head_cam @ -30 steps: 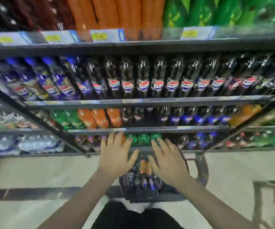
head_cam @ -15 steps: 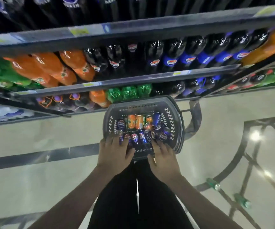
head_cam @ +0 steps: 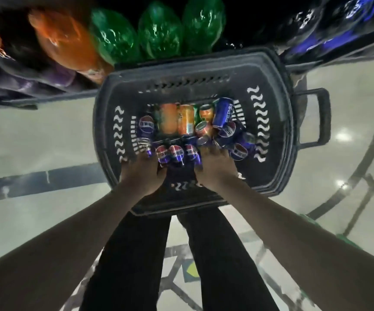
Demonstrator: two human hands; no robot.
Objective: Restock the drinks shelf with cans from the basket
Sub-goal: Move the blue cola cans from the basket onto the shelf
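Observation:
A dark plastic basket (head_cam: 271, 122) stands on the floor in front of the lowest shelf. It holds several blue cola cans (head_cam: 222, 112) and orange soda cans (head_cam: 186, 119). Both my hands are down inside its near end. My left hand (head_cam: 142, 175) stretches its fingers onto a blue can (head_cam: 145, 125) at the left side. The fingers of my right hand (head_cam: 215, 170) lie over the blue cans (head_cam: 237, 151) at the right side. The fingertips are blurred, and no can is lifted.
Green bottles (head_cam: 159, 30) and an orange bottle (head_cam: 67, 43) lie on the bottom shelf just behind the basket, with dark cola bottles (head_cam: 338, 30) to the right. The basket's handle (head_cam: 320, 117) sticks out to the right. My legs stand just behind the basket on the glossy tiled floor (head_cam: 35, 142).
My view has dropped from the upper shelves down to the basket. Both hands have gone from hovering above the basket to reaching inside it, onto the cans.

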